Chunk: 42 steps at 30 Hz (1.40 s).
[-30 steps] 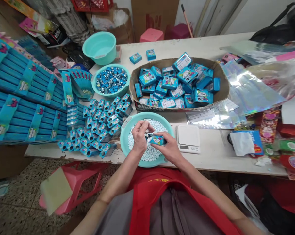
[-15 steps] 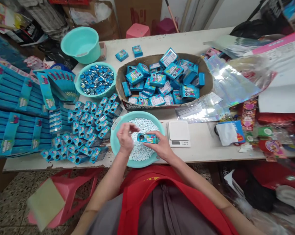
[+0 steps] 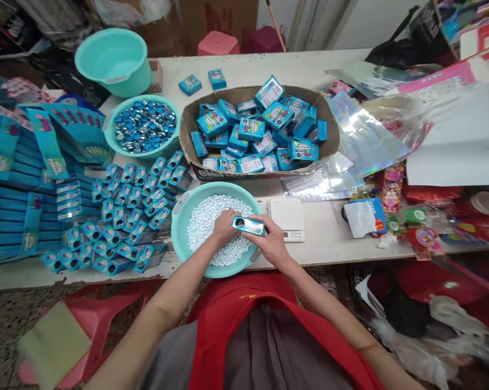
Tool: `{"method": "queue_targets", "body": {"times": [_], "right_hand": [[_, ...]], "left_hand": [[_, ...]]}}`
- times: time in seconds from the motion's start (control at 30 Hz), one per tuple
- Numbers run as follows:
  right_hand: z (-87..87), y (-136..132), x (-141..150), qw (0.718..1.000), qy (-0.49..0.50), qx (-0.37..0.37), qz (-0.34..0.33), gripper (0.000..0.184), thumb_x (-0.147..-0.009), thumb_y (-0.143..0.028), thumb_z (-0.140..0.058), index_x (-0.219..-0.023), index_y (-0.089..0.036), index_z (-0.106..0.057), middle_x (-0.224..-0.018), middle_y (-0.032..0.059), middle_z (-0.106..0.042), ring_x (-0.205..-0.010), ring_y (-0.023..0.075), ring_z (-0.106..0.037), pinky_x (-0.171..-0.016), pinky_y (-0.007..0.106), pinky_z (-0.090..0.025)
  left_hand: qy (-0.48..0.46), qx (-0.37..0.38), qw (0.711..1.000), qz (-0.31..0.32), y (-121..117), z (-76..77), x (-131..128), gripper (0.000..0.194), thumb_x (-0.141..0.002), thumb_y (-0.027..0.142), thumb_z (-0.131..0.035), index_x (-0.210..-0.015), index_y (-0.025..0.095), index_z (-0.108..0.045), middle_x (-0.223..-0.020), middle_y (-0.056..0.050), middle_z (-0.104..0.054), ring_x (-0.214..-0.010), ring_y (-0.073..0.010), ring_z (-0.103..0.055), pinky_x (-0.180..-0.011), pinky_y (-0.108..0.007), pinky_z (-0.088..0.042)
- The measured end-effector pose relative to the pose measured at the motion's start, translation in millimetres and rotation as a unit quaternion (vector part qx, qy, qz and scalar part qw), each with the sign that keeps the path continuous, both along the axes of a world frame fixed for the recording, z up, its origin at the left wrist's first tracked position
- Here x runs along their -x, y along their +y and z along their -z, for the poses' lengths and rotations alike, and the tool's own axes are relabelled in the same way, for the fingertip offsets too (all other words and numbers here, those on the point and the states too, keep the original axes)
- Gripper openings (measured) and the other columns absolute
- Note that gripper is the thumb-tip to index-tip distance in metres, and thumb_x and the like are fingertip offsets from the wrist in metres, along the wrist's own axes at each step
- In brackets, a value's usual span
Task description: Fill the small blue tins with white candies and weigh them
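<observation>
A small blue candy box point(image 3: 250, 226) with a round hole at one end is tilted over the turquoise basin point(image 3: 178, 227), and my right hand point(image 3: 273, 242) is closed around its right end. White candies point(image 3: 203, 219) fill much of the basin. My left hand point(image 3: 225, 226) is low among the candies, close to the box's holed end. Its fingers point down and are hidden, so what they hold does not show.
Behind the basin stands a cardboard tray point(image 3: 189, 157) of blue boxes. Holed boxes point(image 3: 134, 197) stand in rows at left, below a bowl of metallic caps point(image 3: 144, 127). A white scale point(image 3: 287, 216) sits right of the basin; shiny plastic sheets point(image 3: 350, 135) lie beyond.
My left hand has gone from raised above the basin's left side down and right into the candies. The box has tipped so its narrow holed face shows. The view has shifted slightly.
</observation>
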State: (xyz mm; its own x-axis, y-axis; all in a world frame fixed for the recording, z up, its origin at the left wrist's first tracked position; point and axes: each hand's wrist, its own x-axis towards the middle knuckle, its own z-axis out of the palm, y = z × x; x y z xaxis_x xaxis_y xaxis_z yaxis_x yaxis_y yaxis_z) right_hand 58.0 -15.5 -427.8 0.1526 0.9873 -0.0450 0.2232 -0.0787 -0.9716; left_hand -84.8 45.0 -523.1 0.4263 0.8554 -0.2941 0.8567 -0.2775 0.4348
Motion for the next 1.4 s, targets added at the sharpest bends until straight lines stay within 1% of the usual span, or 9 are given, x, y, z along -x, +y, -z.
{"method": "queue_targets", "body": {"times": [0.1,0.2,0.3,0.4,0.5,0.57,0.73,1.2,1.4], "right_hand": [[9.9,4,-2,1.0,-0.028,0.008,0.001,0.037,-0.066,-0.037,-0.078,-0.099,-0.023,-0.066,-0.099,0.0045,-0.066,-0.093,0.0215,-0.063,-0.085,0.036,-0.05],[18.8,6,2,0.998,-0.054,0.011,-0.018,0.037,-0.067,-0.037,-0.077,-0.1,-0.023,-0.066,-0.1,0.0053,-0.066,-0.093,0.0223,-0.063,-0.084,0.037,-0.05],[28.3,6,12,0.995,-0.087,0.007,-0.054,0.035,-0.069,-0.037,-0.075,-0.099,-0.023,-0.065,-0.098,0.0052,-0.066,-0.094,0.0233,-0.062,-0.085,0.038,-0.049],[34.7,6,24,0.989,-0.12,0.005,-0.091,0.03,-0.069,-0.032,-0.073,-0.096,-0.023,-0.065,-0.095,0.0056,-0.066,-0.094,0.0245,-0.061,-0.084,0.039,-0.048],[29.6,6,34,0.982,-0.141,-0.007,-0.125,0.027,-0.069,-0.028,-0.072,-0.095,-0.023,-0.065,-0.093,0.0054,-0.066,-0.091,0.0245,-0.061,-0.081,0.039,-0.047],[19.8,6,38,0.979,-0.159,-0.027,-0.128,0.028,-0.07,-0.028,-0.072,-0.096,-0.023,-0.065,-0.093,0.0049,-0.067,-0.091,0.0243,-0.06,-0.082,0.039,-0.046],[0.6,8,38,0.973,-0.201,-0.032,-0.11,0.03,-0.067,-0.03,-0.076,-0.094,-0.024,-0.067,-0.092,0.0046,-0.068,-0.093,0.0265,-0.059,-0.083,0.04,-0.042],[6.6,12,29,0.979,-0.161,-0.019,-0.124,0.031,-0.066,-0.031,-0.077,-0.095,-0.025,-0.067,-0.091,0.0033,-0.069,-0.094,0.0255,-0.061,-0.085,0.04,-0.044],[0.0,12,27,0.98,-0.172,-0.021,-0.1,0.031,-0.066,-0.032,-0.077,-0.095,-0.026,-0.068,-0.093,0.0031,-0.07,-0.095,0.0257,-0.059,-0.087,0.041,-0.042]], "left_hand": [[-0.005,0.023,0.999,-0.048,-15,-3.8,24,0.021,-0.082,0.037,-0.055,-0.091,0.022,-0.065,-0.096,-0.008,-0.062,-0.092,-0.0236,-0.059,-0.077,-0.032,-0.043],[-0.098,0.082,0.963,-0.236,-22,-10.8,40,0.014,-0.076,0.033,-0.058,-0.076,0.02,-0.063,-0.077,-0.004,-0.061,-0.078,-0.0205,-0.06,-0.069,-0.029,-0.044],[-0.326,0.167,0.827,-0.426,-22,-30.4,42,0.02,-0.072,0.039,-0.06,-0.069,0.019,-0.056,-0.06,0.001,-0.054,-0.054,-0.0135,-0.052,-0.05,-0.023,-0.038],[-0.538,0.174,0.68,-0.466,-20,-60.1,35,0.025,-0.069,0.041,-0.063,-0.071,0.018,-0.054,-0.058,0.003,-0.053,-0.043,-0.009,-0.044,-0.042,-0.02,-0.032],[-0.648,0.13,0.593,-0.46,-17,-87.0,26,0.025,-0.067,0.038,-0.066,-0.069,0.017,-0.052,-0.06,0.003,-0.054,-0.049,-0.01,-0.053,-0.048,-0.022,-0.041],[-0.672,0.108,0.56,-0.473,-14,-98.9,24,0.025,-0.067,0.036,-0.067,-0.069,0.017,-0.051,-0.063,0.002,-0.056,-0.053,-0.0115,-0.058,-0.052,-0.023,-0.045],[-0.655,0.096,0.553,-0.505,-7,-109.1,21,0.028,-0.066,0.038,-0.068,-0.077,0.016,-0.054,-0.068,0.0,-0.062,-0.053,-0.0115,-0.06,-0.05,-0.021,-0.046],[-0.635,0.095,0.59,-0.49,-4,-112.8,12,0.032,-0.069,0.044,-0.067,-0.073,0.015,-0.054,-0.066,-0.001,-0.064,-0.05,-0.0124,-0.061,-0.049,-0.022,-0.046],[-0.66,0.072,0.585,-0.466,-8,-117.3,8,0.027,-0.07,0.038,-0.068,-0.071,0.017,-0.052,-0.061,0.003,-0.058,-0.052,-0.0124,-0.061,-0.054,-0.025,-0.049]]}}
